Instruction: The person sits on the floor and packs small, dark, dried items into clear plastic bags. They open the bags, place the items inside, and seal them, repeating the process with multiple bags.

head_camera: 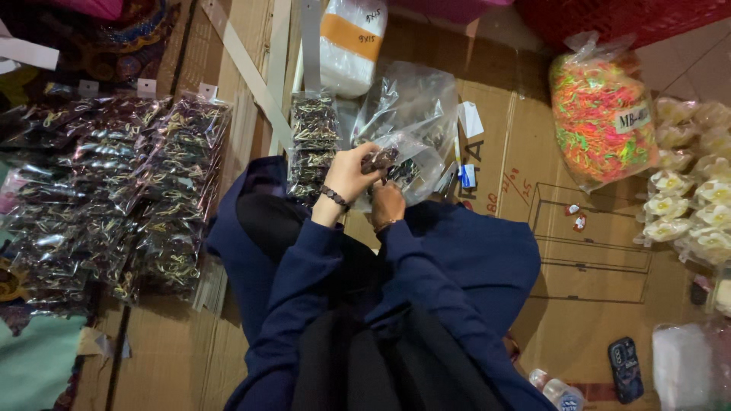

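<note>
**Two hands close on a small packet of dark clips above a cardboard floor**

The person sits on flattened cardboard [533, 152], both arms in dark blue sleeves reaching forward. The left hand [349, 173], with a beaded bracelet at the wrist, is curled shut around a small clear packet [378, 160] of dark clips, pinching it at its upper end. The right hand [388, 204] sits just below and beside it, fingers folded in against the same packet from underneath; how firmly it grips cannot be told, since the fingertips are hidden behind the plastic. The packet is held between the two hands, in front of the knees and right against a large crumpled clear bag [411, 114] that lies open on the cardboard behind it.

Just left of the hands a short stack of filled packets [314, 144] stands in a column. Further left, well apart, many more filled packets [122, 190] lie spread in overlapping rows. A white roll with an orange band [350, 46] lies beyond the large bag. To the right sit a bag of neon elastic bands [598, 122] and a cluster of pale flower clips [689, 198]. Near the right knee lie a dark phone [625, 369] and a plastic bottle [560, 392]
</note>
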